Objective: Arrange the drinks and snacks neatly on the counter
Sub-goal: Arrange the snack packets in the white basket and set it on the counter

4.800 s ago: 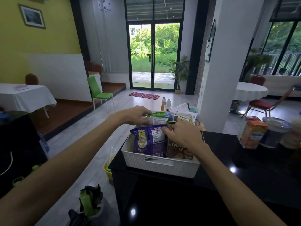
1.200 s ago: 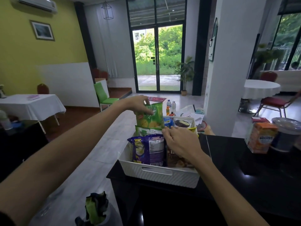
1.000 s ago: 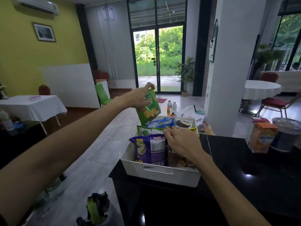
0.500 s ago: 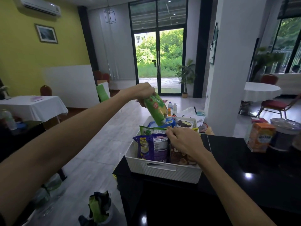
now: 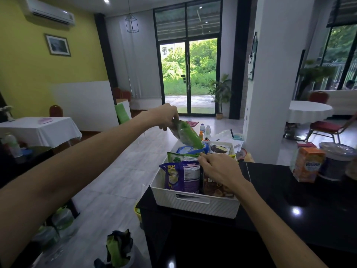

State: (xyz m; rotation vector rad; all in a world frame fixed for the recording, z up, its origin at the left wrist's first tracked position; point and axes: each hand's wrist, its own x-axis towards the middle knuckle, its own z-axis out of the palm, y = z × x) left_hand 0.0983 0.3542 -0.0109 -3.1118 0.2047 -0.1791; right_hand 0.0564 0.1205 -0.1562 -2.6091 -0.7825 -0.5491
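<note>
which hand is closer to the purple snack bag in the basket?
Right. The right hand sits by the top edge of the purple snack bag; the left hand is higher and farther back, holding a green packet.

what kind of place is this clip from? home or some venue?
Most likely a restaurant or function-hall dining room, not a home: cloth-covered tables, a red banquet chair, and a black serving counter with a white basket of snack packets.
</note>
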